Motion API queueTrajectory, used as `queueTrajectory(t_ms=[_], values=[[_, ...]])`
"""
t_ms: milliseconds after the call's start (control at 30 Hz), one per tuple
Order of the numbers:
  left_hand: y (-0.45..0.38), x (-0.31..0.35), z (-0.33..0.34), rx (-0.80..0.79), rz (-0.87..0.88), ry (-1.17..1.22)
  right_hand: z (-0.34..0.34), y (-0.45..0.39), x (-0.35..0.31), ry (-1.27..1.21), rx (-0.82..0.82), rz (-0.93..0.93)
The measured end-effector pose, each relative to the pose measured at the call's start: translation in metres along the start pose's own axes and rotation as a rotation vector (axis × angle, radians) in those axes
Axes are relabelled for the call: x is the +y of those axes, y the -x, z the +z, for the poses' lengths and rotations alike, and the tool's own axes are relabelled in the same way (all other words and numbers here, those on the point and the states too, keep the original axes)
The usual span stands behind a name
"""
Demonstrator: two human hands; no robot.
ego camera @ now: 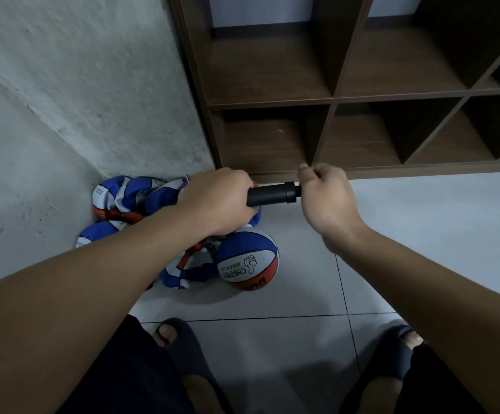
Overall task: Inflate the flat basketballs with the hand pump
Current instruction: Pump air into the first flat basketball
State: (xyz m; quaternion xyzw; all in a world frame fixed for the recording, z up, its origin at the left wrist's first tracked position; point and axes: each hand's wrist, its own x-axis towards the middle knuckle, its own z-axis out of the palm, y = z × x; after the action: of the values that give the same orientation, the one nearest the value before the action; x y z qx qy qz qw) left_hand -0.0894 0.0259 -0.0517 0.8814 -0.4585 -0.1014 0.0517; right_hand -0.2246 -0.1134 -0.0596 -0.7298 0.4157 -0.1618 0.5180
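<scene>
Left hand (216,201): curled round the left end of the black hand pump (272,194), gripping the barrel; held above the pile of flat balls.
Right hand (326,195): fingers curled at the right end of the pump, closed on the handle; handle itself hidden inside the fist, pushed in close to the barrel cap.
Hand pump: black cylinder, lying about horizontal between the two hands, in the air in front of the bottom edge of the shelf.
Flat basketballs (129,195): blue, white and red, crumpled in a heap on the floor in the corner, against the wall and beside the shelf; partly hidden under the left forearm.
Round basketball (247,259): blue, white and orange-red, printed "CHILDREN" with a thumb-up drawing; on the floor, touching the right side of the heap.
Wooden shelf (332,100): dark brown, open square compartments, standing on the floor behind the hands.
Floor (422,228): pale tiles with dark joints.
Wall (63,85): rough grey plaster, at the left.
Feet: in dark slippers (183,345), at the bottom edge, apart from the balls.
</scene>
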Motion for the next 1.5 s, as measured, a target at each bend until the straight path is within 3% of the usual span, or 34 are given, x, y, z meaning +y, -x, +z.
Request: queueTrajectory(t_ms=[267,567,767,1133,1300,1500], values=[[-0.003,-0.008,0.002,-0.076,0.025,0.029,-0.002,-0.012,0.007,-0.039,-0.154,0.071],[-0.011,-0.042,0.000,0.001,-0.043,-0.056,-0.043,-0.048,0.009,-0.175,0.152,0.286],[-0.009,-0.023,0.007,0.080,0.010,-0.144,-0.011,-0.014,0.013,-0.097,0.093,0.178],[-0.002,-0.002,0.013,0.030,0.047,-0.119,0.012,-0.003,0.017,-0.074,-0.094,0.155],[-0.008,-0.011,0.013,-0.013,0.024,-0.040,0.000,-0.019,0.017,-0.072,-0.068,0.137],[-0.014,-0.045,0.005,-0.038,-0.068,-0.041,-0.043,-0.047,0.016,-0.169,0.075,0.213]])
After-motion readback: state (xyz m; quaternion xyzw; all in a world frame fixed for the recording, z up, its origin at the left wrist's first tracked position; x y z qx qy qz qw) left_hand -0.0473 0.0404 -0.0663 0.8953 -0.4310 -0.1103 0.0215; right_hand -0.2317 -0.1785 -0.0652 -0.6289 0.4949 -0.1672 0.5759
